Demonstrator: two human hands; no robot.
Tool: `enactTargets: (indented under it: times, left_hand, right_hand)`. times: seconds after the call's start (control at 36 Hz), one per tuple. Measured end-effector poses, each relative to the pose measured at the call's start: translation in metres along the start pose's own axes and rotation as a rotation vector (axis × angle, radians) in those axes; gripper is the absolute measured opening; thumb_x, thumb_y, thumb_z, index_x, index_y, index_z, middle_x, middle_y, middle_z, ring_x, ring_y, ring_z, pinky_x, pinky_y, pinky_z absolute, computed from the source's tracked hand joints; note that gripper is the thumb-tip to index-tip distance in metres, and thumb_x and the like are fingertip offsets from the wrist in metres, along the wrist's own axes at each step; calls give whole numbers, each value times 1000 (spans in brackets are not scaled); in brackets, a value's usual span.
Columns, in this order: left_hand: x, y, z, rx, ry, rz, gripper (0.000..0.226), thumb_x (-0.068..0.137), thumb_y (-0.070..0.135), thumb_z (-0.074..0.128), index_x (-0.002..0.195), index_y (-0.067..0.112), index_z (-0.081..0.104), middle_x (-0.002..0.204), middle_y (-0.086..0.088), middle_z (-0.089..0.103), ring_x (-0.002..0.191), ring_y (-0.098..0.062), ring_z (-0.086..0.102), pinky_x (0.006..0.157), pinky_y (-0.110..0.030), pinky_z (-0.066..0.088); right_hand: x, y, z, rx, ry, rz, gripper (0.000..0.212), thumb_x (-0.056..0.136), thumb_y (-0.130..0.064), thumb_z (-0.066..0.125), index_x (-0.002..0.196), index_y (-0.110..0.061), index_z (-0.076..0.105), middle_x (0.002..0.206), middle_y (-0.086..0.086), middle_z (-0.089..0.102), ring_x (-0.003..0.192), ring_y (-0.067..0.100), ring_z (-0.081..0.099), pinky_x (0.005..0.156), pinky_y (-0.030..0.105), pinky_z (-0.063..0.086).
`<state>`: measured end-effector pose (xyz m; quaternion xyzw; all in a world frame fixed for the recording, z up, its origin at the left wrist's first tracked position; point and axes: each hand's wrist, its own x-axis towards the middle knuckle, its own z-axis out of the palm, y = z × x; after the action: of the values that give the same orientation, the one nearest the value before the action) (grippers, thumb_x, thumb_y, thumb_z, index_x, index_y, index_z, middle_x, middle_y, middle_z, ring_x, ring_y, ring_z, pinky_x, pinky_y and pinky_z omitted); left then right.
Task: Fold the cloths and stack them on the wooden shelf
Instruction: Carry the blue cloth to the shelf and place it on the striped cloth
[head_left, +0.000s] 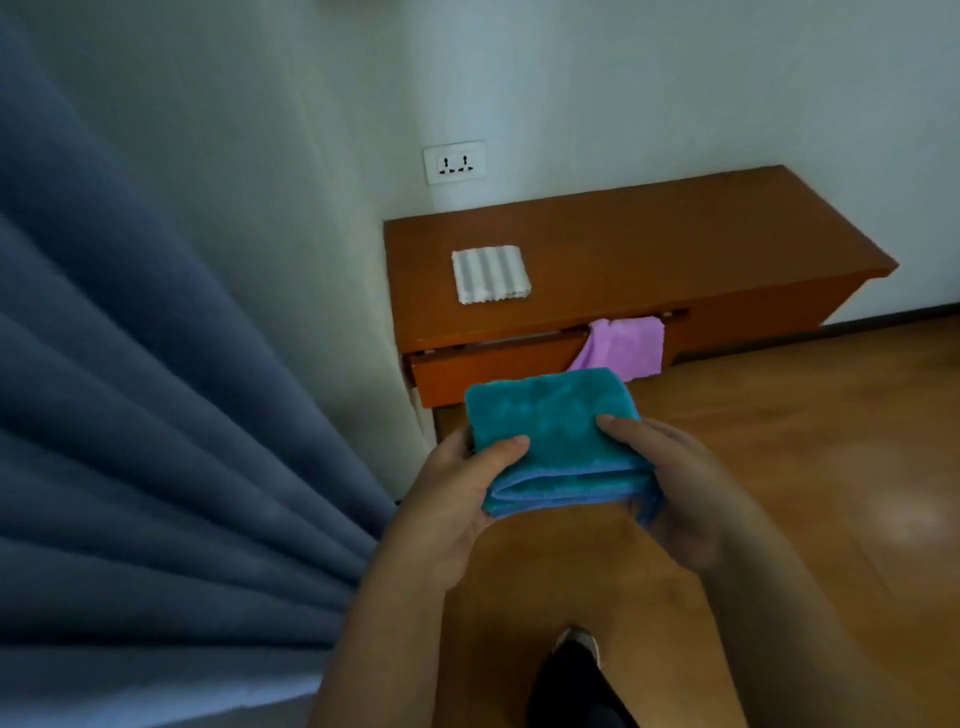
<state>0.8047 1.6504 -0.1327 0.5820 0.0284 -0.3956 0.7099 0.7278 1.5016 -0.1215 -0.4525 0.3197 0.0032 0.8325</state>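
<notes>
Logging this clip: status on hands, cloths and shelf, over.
Left hand and right hand grip folded teal cloth, short of wooden shelf. Striped white cloth on shelf. Pink cloth hangs below its front edge. Nothing in between.

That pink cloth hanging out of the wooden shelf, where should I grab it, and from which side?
Pinch the pink cloth near its top edge, just below where it leaves the wooden shelf, coming from the front. It hangs loose with its top tucked inside, so an outward pull likely frees it.

Room corner: surroundings.
Blue curtain (156, 415) hangs at left; a white wall socket (454, 162) sits above the wooden floor (805, 441).
</notes>
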Motion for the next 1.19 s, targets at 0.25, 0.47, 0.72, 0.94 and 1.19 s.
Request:
enactTargets:
  times: [0.25,0.47,0.72,0.94,1.19]
  left_hand:
    - [96,49,22,-79,46,31,31,85,13,58,116,12,58,109,-9,68,95,-21,68,77,-33,55]
    - [173,81,6,-137,45,-24,37,84,14,56,121,11,56,114,-12,66,101,-26,65,83,-37,53]
    - [278,114,-31,74,86,-106,22,92,19,52,115,22,53,112,-5,60,104,-23,59,83,-38,51]
    - [347,119,-36,282,230,-95,30,90,15,53,120,14,52,109,-5,64,99,-19,62,87,-36,51]
    - [391,121,-37,424,314,-37,36,89,12,53,124,13,44,108,-2,54,98,-15,56,74,-25,48]
  right_hand:
    - [96,-84,-8,-56,-124,75,46,70,-30,63,110,-7,63,104,10,71,89,22,69,73,31,57]
    - [187,-112,6,-109,-102,175,50,72,-32,64,113,-3,59,104,16,68,70,20,70,53,26,55]
    - [312,-112,28,-264,14,173,29,94,-26,52,114,-7,57,107,13,66,96,25,64,83,36,53]
    - [372,-117,40,-501,107,95,23,97,-22,48,108,-3,53,97,9,60,82,23,60,66,34,50]
    - [417,-121,38,-761,199,87,26,94,-22,50,109,0,53,100,17,58,89,30,58,77,45,50]
